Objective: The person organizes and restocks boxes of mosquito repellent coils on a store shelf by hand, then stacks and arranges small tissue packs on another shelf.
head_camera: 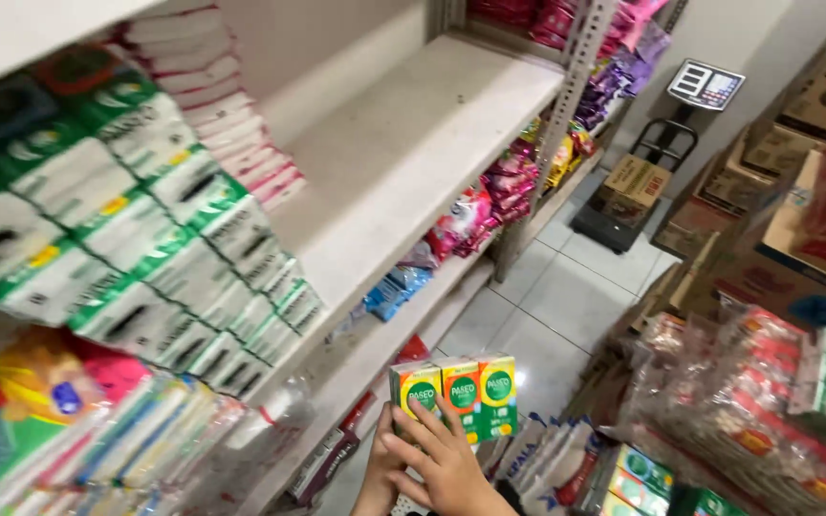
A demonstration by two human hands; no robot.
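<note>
Both my hands are low in the middle of the head view, holding a row of three small tissue packs (pixel 456 390) with green, orange and yellow fronts. My right hand (pixel 444 459) lies across the front of the packs with its fingers spread. My left hand (pixel 381 461) grips the left-most pack from the side and below. The packs are held upright in front of a white metal shelf (pixel 403 162), just right of a stack of green-and-white tissue packs (pixel 145 258).
Pink-striped packs (pixel 231 115) sit above the green ones. Snack bags (pixel 489 205) fill the shelves further along. A platform scale (pixel 666 143) with a cardboard box on it stands at the aisle's end. Cardboard boxes (pixel 795 182) and plastic-wrapped goods (pixel 748 401) crowd the right. The floor (pixel 566 296) is tiled.
</note>
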